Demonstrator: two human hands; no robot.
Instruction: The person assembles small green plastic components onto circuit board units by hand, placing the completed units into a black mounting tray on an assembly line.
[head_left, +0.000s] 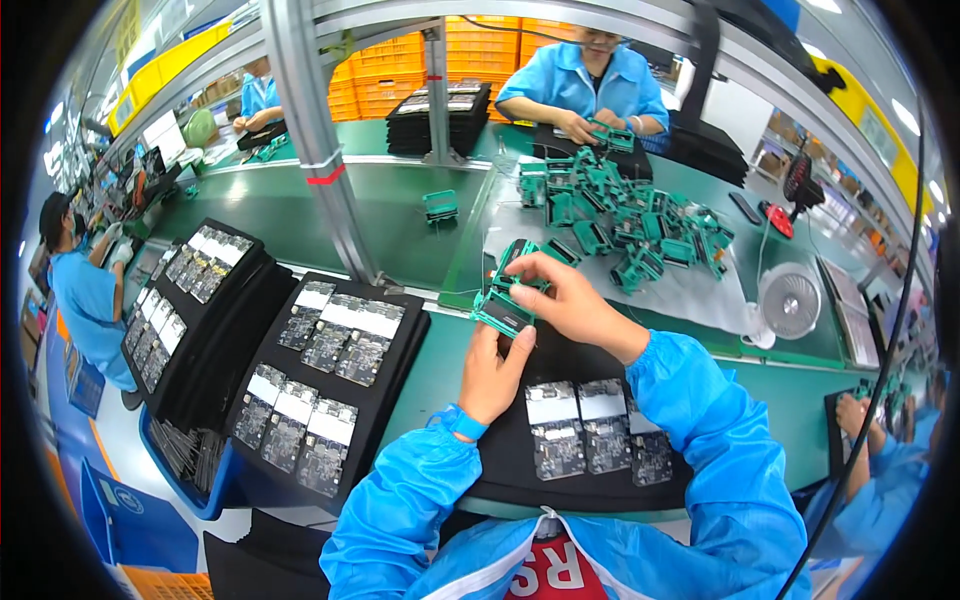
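Note:
In front of my chest, my left hand (493,376) grips a green frame-like fixture (503,312) with a dark panel inside it. My right hand (570,300) is closed at its upper side, thumb and fingers pinched on the green parts; exactly what they pinch is partly hidden. Below my hands lies a black foam tray (500,470) with dark circuit boards (556,450) bearing white labels, some partly under my right sleeve. A heap of similar green fixtures (640,225) lies just beyond my right hand on a whitish sheet.
To the left sit black foam trays (415,335) with rows of circuit boards (295,425). A metal post (315,140) rises beside the green conveyor belt (380,215), which carries one green fixture (440,207). A small white fan (790,300) stands right. Co-workers sit across and at both sides.

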